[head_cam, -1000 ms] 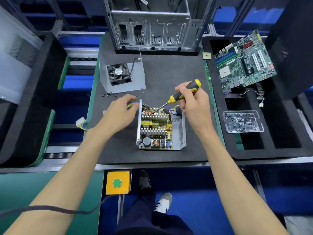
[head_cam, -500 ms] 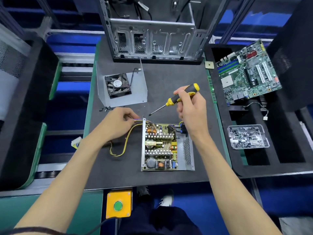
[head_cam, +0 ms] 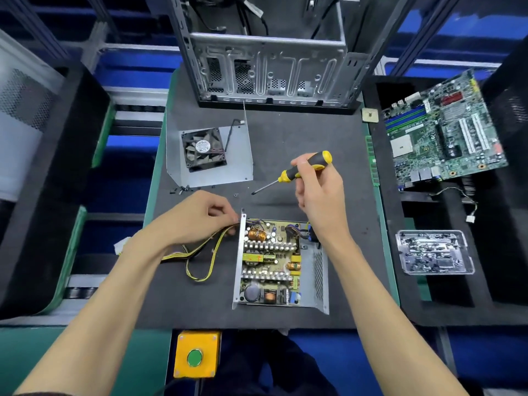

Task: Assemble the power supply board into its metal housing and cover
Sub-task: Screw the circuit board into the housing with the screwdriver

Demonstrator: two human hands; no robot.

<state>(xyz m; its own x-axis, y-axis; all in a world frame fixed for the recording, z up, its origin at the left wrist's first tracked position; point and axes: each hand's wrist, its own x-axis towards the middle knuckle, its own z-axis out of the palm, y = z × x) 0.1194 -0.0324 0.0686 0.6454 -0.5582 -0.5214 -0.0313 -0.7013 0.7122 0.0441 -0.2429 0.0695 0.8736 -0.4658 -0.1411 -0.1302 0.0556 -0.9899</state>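
Observation:
The power supply board [head_cam: 271,261] lies inside its open metal housing [head_cam: 317,292] on the black mat. My left hand [head_cam: 197,215] pinches the yellow and black cable bundle [head_cam: 200,252] at the housing's upper left corner. My right hand [head_cam: 317,190] holds a yellow and black screwdriver [head_cam: 297,172] above the mat, its tip pointing left and clear of the board. The metal cover [head_cam: 228,167] with a black fan [head_cam: 203,148] mounted on it lies further back to the left. Several small black screws [head_cam: 180,190] lie along the cover's front edge.
An empty computer case [head_cam: 268,52] stands at the back of the mat. A foam tray on the right holds a green motherboard [head_cam: 445,130] and a clear box of screws [head_cam: 434,251]. A yellow box with a green button [head_cam: 195,357] sits at the front edge.
The screwdriver has lifted off the board and now sits higher, away from it. My left hand stays on the cables. The view has tilted so the housing appears lower.

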